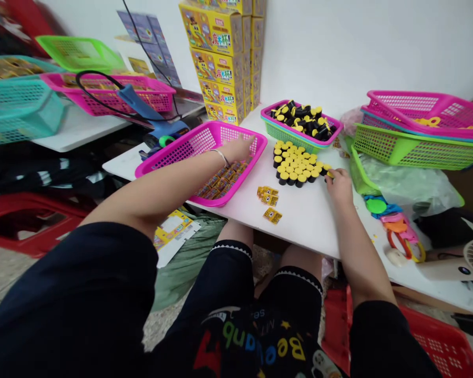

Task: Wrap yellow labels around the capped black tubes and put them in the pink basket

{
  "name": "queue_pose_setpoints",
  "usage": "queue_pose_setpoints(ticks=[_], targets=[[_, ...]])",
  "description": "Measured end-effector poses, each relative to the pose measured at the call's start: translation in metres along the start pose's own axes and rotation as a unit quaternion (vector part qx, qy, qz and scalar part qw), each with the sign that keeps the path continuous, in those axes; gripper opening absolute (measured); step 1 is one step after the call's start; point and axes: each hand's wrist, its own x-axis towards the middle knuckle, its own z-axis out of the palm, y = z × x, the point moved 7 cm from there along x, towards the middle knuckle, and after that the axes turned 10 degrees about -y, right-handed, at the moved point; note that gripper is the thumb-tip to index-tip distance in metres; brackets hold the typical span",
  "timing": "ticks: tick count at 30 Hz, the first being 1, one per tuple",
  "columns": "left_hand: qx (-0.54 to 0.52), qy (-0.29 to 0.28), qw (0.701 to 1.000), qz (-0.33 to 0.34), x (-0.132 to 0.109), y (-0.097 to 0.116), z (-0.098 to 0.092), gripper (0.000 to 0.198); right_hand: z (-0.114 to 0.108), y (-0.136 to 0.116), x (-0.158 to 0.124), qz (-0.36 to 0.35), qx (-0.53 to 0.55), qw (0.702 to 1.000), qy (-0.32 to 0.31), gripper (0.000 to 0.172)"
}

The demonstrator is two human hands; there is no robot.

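My left hand [238, 148] reaches into a pink basket [169, 156] that holds several small printed packets [220, 184]; its fingers curl down over the packets, and what they hold is hidden. My right hand [338, 181] rests on the white table [307, 220] at the right edge of a cluster of yellow-topped black caps [297, 165], fingers pinched on one cap. A few loose yellow packets [268, 199] lie on the table between my hands.
A pink-on-green basket [331, 128] behind the cluster holds more black and yellow caps. Stacked yellow boxes [220, 58] stand against the wall. Green and pink baskets [413, 134] sit at right, more baskets at left. Red crates lie below.
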Motion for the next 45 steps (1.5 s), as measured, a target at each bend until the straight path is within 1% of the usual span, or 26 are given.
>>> queue_pose_setpoints(ticks=[1,2,3,4,5,6,7,8,9,11,13,14,16,19,20,22,24,27,29,31,33,35,38,41,43,45], targets=[[0.003,0.074,0.997,-0.004,-0.017,0.008,-0.011,0.075,-0.001,0.0,0.0,0.0,0.001,1.0,0.001,0.035],[0.001,0.144,0.99,0.013,-0.039,0.02,-0.019,0.071,-0.002,-0.001,0.0,-0.001,0.0,1.0,0.002,0.036],[-0.008,0.18,0.982,0.06,-0.061,0.037,-0.019,0.064,-0.003,-0.001,0.0,-0.002,0.0,1.0,0.003,0.037],[-0.015,0.177,0.976,0.125,-0.084,0.056,-0.009,0.056,-0.005,-0.002,0.0,-0.004,0.001,1.0,0.005,0.038],[-0.01,0.142,0.97,0.198,-0.106,0.076,0.009,0.049,-0.006,-0.003,-0.001,-0.007,0.002,1.0,0.006,0.039],[0.006,0.082,0.959,0.271,-0.129,0.096,0.034,0.044,-0.007,-0.004,-0.001,-0.009,0.004,1.0,0.007,0.039],[0.029,0.033,0.947,0.318,-0.15,0.11,0.061,0.041,-0.008,-0.004,-0.001,-0.012,0.006,1.0,0.007,0.038],[0.057,0.015,0.943,0.327,-0.168,0.117,0.084,0.041,-0.008,-0.005,-0.002,-0.013,0.008,1.0,0.007,0.038],[0.09,0.009,0.946,0.313,-0.18,0.119,0.106,0.045,-0.008,-0.006,-0.002,-0.015,0.01,1.0,0.006,0.037],[0.149,0.009,0.939,0.311,-0.201,0.12,0.138,0.045,-0.007,-0.008,-0.003,-0.016,0.013,1.0,0.008,0.036],[0.185,0.028,0.924,0.334,-0.215,0.119,0.15,0.043,-0.006,-0.011,-0.003,-0.018,0.013,1.0,0.014,0.035],[0.188,0.041,0.915,0.353,-0.221,0.118,0.149,0.043,-0.006,-0.012,-0.003,-0.02,0.012,1.0,0.017,0.034],[0.159,0.063,0.906,0.387,-0.228,0.117,0.134,0.04,-0.006,-0.014,-0.003,-0.027,0.009,0.999,0.024,0.034],[0.004,0.093,0.91,0.405,-0.22,0.117,0.095,0.038,-0.008,-0.019,-0.004,-0.039,0.008,0.999,0.03,0.033],[-0.067,0.116,0.908,0.398,-0.212,0.116,0.079,0.035,-0.009,-0.021,-0.004,-0.044,0.009,0.998,0.033,0.033],[-0.202,0.168,0.89,0.373,-0.192,0.116,0.052,0.027,-0.011,-0.025,-0.006,-0.057,0.009,0.997,0.041,0.034],[-0.302,0.194,0.866,0.349,-0.165,0.12,0.034,0.018,-0.015,-0.029,-0.008,-0.072,0.003,0.996,0.058,0.034],[-0.393,0.181,0.839,0.329,-0.12,0.138,0.023,0.013,-0.022,-0.032,-0.011,-0.085,-0.013,0.992,0.093,0.034],[-0.44,0.161,0.829,0.304,-0.088,0.149,0.025,0.023,-0.027,-0.034,-0.013,-0.093,-0.014,0.989,0.117,0.034],[-0.473,0.132,0.826,0.276,-0.058,0.155,0.032,0.041,-0.033,-0.038,-0.015,-0.104,0.012,0.985,0.139,0.035],[-0.482,0.112,0.829,0.261,-0.033,0.159,0.044,0.053,-0.038,-0.04,-0.017,-0.104,0.083,0.977,0.165,0.038],[-0.47,0.099,0.836,0.266,-0.015,0.16,0.057,0.057,-0.042,-0.038,-0.018,-0.084,0.19,0.96,0.19,0.042],[-0.43,0.067,0.853,0.289,-0.001,0.162,0.08,0.055,-0.037,-0.032,-0.017,-0.034,0.342,0.919,0.194,0.05],[-0.388,0.052,0.861,0.324,0.0,0.162,0.095,0.049,-0.03,-0.034,-0.016,-0.005,0.431,0.887,0.163,0.053],[-0.374,0.053,0.856,0.353,-0.002,0.164,0.1,0.046,-0.027,-0.039,-0.016,-0.002,0.46,0.877,0.137,0.053],[-0.367,0.058,0.851,0.372,-0.003,0.164,0.101,0.044,-0.025,-0.045,-0.018,-0.002,0.469,0.876,0.111,0.053]])
